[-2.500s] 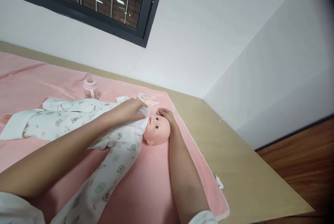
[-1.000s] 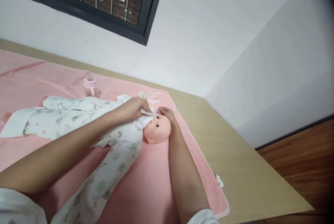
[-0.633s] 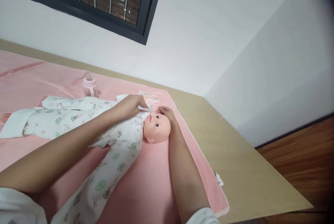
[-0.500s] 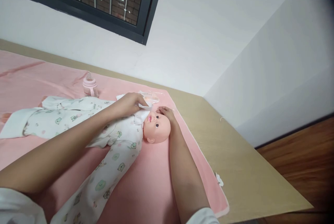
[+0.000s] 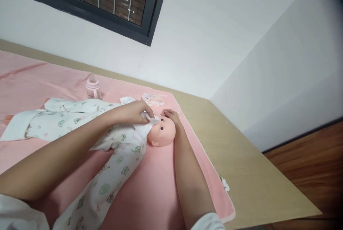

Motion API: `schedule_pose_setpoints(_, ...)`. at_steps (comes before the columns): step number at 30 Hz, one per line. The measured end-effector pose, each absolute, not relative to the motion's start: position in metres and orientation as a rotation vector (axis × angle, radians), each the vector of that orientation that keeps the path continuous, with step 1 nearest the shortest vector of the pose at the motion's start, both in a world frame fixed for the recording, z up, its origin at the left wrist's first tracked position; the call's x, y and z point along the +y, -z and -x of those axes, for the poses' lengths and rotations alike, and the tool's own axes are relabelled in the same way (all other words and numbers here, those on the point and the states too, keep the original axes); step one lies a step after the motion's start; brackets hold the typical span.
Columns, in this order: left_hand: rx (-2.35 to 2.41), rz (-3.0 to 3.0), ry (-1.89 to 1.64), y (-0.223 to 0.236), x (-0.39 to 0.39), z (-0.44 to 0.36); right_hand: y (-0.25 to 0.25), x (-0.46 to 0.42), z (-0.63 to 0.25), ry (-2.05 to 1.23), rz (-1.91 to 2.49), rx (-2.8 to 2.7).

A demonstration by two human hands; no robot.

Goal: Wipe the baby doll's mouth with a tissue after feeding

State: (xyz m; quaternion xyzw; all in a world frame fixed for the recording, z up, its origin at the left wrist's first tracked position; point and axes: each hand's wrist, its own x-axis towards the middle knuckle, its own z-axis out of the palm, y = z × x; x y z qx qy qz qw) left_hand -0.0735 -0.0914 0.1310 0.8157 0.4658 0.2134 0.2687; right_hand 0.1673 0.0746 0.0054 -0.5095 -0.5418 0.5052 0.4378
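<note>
On its back lies a baby doll (image 5: pixel 164 135) in a white printed outfit, its head toward the right. My left hand (image 5: pixel 135 112) pinches a thin white cloth (image 5: pixel 150 118), which covers the doll's mouth. It could be a tissue; the material is hard to tell. More white fabric (image 5: pixel 140 131) bunches at the doll's neck. My right hand (image 5: pixel 171 115) rests against the far side and top of the doll's head, fingers stretched out, with nothing in them.
Beneath the doll spreads a pink mat (image 5: pixel 158 187) on a wooden tabletop (image 5: pixel 257 183). A pink-capped baby bottle (image 5: pixel 93 88) stands beyond the doll's body. Near the mat's far corner lies a clear plastic packet (image 5: pixel 153 99). White walls and a dark window frame (image 5: pixel 146 33) border the table.
My left hand has moved slightly down toward the doll's face. The white cloth now covers the mouth, which showed before. My right hand has stayed at the head.
</note>
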Motion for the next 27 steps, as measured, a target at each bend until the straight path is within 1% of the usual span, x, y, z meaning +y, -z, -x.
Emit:
schedule_pose_setpoints(11,1.306,-2.250,-0.660,-0.128,-0.090,0.065,-0.004,0.077,-0.169,-1.266,1.244,-1.349)
schedule_pose_setpoints(19,1.271,-2.299,-0.645,-0.122,-0.090,0.061,-0.002,0.076,-0.169,-1.241,1.243,-1.349)
schedule_pose_setpoints(27,1.363,-2.318,-0.653,-0.120,-0.086,0.063,-0.004,0.073,-0.169,-1.256,1.234,-1.360)
